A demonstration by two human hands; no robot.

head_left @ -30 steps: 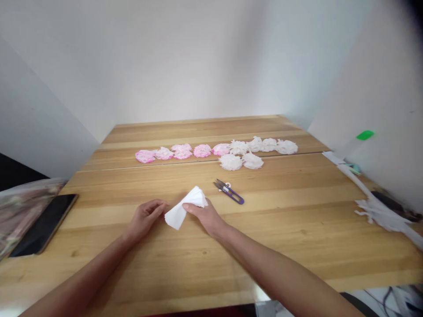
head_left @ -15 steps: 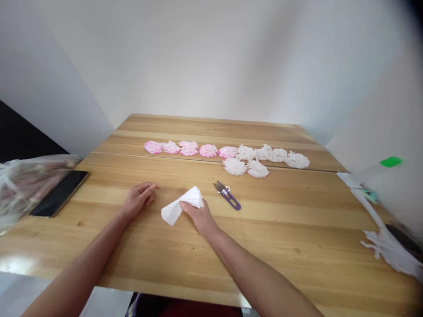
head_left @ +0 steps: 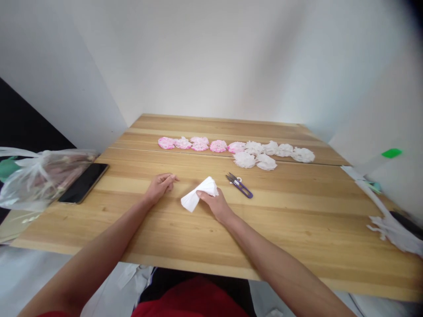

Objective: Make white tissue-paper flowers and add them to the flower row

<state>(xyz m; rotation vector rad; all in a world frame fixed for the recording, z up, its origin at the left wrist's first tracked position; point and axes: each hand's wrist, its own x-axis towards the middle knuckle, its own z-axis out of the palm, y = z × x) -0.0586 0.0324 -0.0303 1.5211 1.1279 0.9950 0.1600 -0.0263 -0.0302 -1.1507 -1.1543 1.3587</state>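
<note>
A pleated piece of white tissue paper [head_left: 191,201], pinched at its middle and fanned at both ends, is held over the table by my right hand [head_left: 215,203], thumb on top. To its left, my left hand [head_left: 161,186] rests on the wood with fingers curled and thumb and forefinger together. Whether something thin is between those fingertips is too small to tell. Purple-handled thread snips [head_left: 241,186] lie just beyond my right hand, with a small white ring-like bit [head_left: 239,179] against them.
Further back, pink-tinged tissue paper flowers [head_left: 218,145] and white ones [head_left: 244,160] form a row. On the left are a black phone [head_left: 84,182] and a clear plastic bag [head_left: 42,176]. White tissue scraps [head_left: 393,233] lie at the right edge, near a green-tipped object [head_left: 391,153].
The view has tilted down and turned left, so the table's contents appear further right and higher. Both hands keep nearly the same pose, and the right one still grips the pleated paper.
</note>
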